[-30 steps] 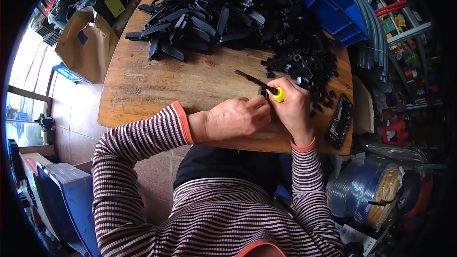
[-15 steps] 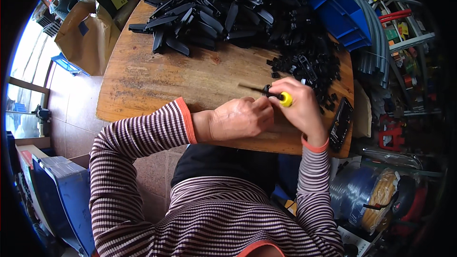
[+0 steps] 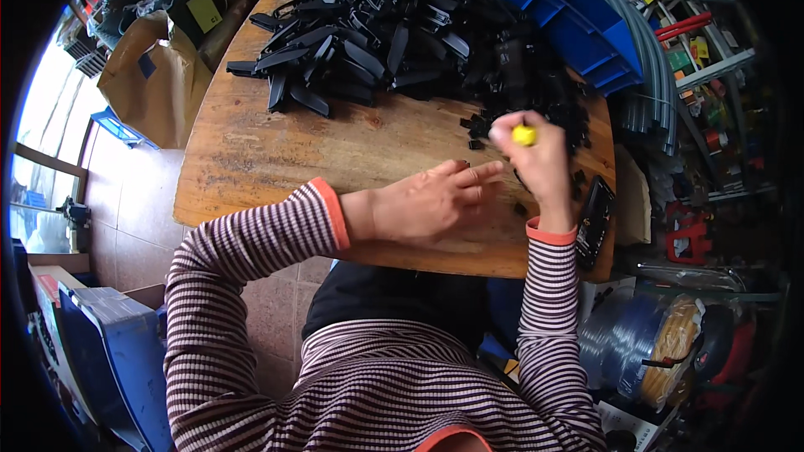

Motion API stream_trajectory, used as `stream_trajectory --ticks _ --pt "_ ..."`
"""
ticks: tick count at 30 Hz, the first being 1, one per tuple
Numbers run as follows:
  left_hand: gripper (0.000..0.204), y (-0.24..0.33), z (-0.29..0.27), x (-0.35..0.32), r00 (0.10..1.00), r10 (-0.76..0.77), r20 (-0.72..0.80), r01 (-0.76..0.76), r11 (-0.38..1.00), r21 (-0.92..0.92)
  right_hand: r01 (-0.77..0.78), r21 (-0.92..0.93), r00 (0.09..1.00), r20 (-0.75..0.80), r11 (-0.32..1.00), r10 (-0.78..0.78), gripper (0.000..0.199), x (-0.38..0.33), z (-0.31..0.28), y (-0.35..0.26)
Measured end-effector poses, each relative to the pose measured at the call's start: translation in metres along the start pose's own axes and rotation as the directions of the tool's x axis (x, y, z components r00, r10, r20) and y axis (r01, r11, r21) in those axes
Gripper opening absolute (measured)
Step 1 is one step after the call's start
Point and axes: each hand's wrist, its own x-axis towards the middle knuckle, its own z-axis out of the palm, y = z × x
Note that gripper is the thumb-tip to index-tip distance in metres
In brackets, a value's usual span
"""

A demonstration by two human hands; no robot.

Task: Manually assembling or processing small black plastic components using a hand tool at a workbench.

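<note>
My right hand (image 3: 543, 163) is closed around a screwdriver with a yellow-ended handle (image 3: 524, 135); its shaft is hidden or blurred in this view. To the left of it, my left hand (image 3: 431, 202) is low over the near part of the wooden table, back up, with the index finger stretched to the right and the other fingers loosely bent. Whether a small piece lies under its palm cannot be seen. Beyond my right hand lies a heap of small black plastic parts (image 3: 477, 127). A large pile of long black plastic pieces (image 3: 360, 54) covers the far side.
The wooden table (image 3: 243, 159) has a rounded left edge. A blue divided bin (image 3: 578, 25) stands at the back right. A black tray-like piece (image 3: 597, 222) lies at the right edge. On the floor side are a brown paper bag (image 3: 155, 79) and a blue crate (image 3: 126, 351).
My right hand has lifted the screwdriver away from my left hand, toward the small parts. My left hand's fingers have loosened and stretched out. The view has shifted slightly.
</note>
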Motion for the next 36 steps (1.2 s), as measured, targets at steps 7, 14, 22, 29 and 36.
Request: stream_trajectory --ticks 7,14,22,29,36 --pt "0.043 -0.031 -0.013 -0.011 0.868 -0.48 0.129 0.494 0.861 -0.118 0.129 -0.639 0.989 0.137 0.759 -0.053 0.027 -0.014 0.008 -0.003" --pt "0.045 -0.048 -0.033 -0.003 0.752 -0.647 -0.125 0.656 0.717 0.234 0.16 -0.629 0.983 0.175 0.761 -0.062 0.021 -0.02 -0.005 -0.006" --pt "0.033 -0.037 -0.028 -0.004 0.836 -0.541 -0.092 0.54 0.782 0.312 -0.092 -0.139 0.996 0.004 0.986 0.093 0.016 -0.039 -0.029 -0.015" --pt "0.034 0.055 0.004 0.017 0.893 -0.389 0.227 0.296 0.887 0.353 0.14 -0.258 0.99 0.065 0.956 -0.127 0.014 -0.045 -0.028 -0.004" --pt "0.032 0.038 -0.005 0.012 0.932 -0.323 0.163 0.33 0.944 -0.018 0.228 -0.285 0.973 0.102 0.931 -0.207 0.015 -0.042 -0.011 0.0"
